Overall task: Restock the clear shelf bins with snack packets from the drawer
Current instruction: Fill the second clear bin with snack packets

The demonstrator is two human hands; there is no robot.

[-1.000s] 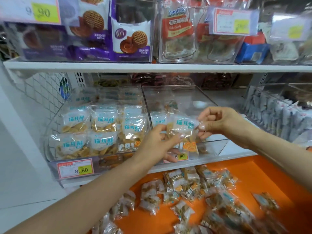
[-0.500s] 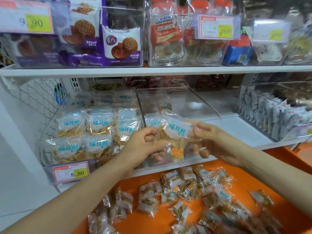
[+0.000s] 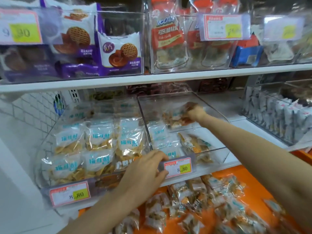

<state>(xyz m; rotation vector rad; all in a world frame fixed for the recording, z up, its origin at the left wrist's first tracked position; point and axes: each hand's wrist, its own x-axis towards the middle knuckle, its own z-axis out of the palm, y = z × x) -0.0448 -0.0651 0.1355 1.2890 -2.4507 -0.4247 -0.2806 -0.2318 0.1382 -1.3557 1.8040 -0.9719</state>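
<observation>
Two clear bins sit side by side on the lower shelf. The left bin [image 3: 50, 142] is packed with blue-labelled snack packets [image 3: 99, 137]. The right bin [image 3: 214, 110] holds only a few packets at its front. My right hand [image 3: 195, 112] reaches deep inside the right bin and is shut on a snack packet [image 3: 175, 119] near its back. My left hand [image 3: 145, 173] rests on the front edge of the right bin beside its price tag [image 3: 179, 167], fingers curled over the rim. Below, the orange drawer [image 3: 236, 174] holds several loose packets [image 3: 194, 200].
The upper shelf [image 3: 152, 78] carries clear bins of purple biscuit packs [image 3: 118, 53] and red-labelled bags [image 3: 168, 39]. A further bin of white packets [image 3: 278, 119] stands at the right. A white wire grid [image 3: 25, 108] closes the shelf's left end.
Both hands held one packet in front of the right bin. Now my right hand has carried it into the back of that bin, and my left hand has dropped to the bin's front edge.
</observation>
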